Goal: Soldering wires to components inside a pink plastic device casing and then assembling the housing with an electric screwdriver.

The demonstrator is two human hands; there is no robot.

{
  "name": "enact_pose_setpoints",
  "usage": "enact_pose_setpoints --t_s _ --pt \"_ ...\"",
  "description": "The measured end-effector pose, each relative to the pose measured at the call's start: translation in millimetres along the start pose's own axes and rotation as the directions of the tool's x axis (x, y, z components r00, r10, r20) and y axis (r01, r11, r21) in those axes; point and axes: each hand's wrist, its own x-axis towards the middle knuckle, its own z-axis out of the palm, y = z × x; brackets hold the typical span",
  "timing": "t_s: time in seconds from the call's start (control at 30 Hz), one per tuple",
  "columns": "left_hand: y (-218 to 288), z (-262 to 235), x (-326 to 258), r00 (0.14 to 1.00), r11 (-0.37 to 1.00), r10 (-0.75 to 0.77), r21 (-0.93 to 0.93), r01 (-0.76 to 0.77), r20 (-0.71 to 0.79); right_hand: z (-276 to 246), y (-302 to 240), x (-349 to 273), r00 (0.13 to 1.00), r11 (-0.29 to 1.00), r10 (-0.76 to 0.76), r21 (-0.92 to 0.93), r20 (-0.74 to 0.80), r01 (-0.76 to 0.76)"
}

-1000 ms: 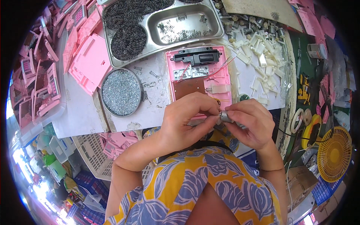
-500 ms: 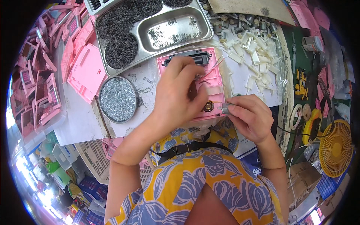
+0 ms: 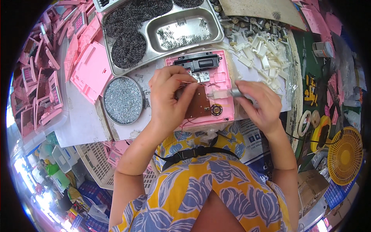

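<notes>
A pink plastic casing (image 3: 228, 73) lies open in front of me. It holds a black mechanism (image 3: 203, 62) at its far end, a brown circuit board (image 3: 199, 102) and a small round black-and-gold part (image 3: 216, 110). My left hand (image 3: 168, 94) is over the casing's left side, thumb and forefinger pinched at thin red wires (image 3: 185, 81); its palm side is hidden. At the right edge, my right hand (image 3: 262, 103) grips a small grey metal motor (image 3: 235, 92) between thumb and fingers. The motor is up against a whitish translucent piece (image 3: 221, 94) in the casing.
Beyond the casing stands a metal tray (image 3: 216, 36) with dark springs. A round dish of small silvery screws (image 3: 123, 101) is at left, near stacked pink panels (image 3: 91, 71). White plastic parts (image 3: 264, 62) are heaped at far right. A yellow fan (image 3: 345, 156) stands at right.
My left hand has drawn back to the left, uncovering the black mechanism and board. My right hand has carried the motor farther away from me, to the whitish piece.
</notes>
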Motion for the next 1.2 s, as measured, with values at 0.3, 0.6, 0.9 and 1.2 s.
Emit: enact_pose_setpoints --t_s 0.3,0.6,0.9,1.2 --pt "-3.5 -0.8 -7.4 0.994 0.998 0.045 0.049 -0.04 -0.095 21.9 18.0 33.3 0.985 0.987 0.09 -0.146 0.147 -0.068" --pt "-6.6 0.8 3.5 0.997 0.997 -0.027 -0.077 0.021 -0.074 10.5 -5.8 52.5 0.938 0.903 0.15 -0.43 0.314 0.0" --pt "-6.9 2.9 17.8 0.997 0.993 0.023 -0.118 -0.032 -0.072 43.3 -17.7 55.0 0.979 0.958 0.083 -0.284 0.185 -0.028" --pt "-9.0 -0.9 -1.1 0.991 0.995 0.057 0.077 -0.066 0.119 36.2 -1.6 59.8 0.985 0.989 -0.011 -0.142 0.17 0.035"
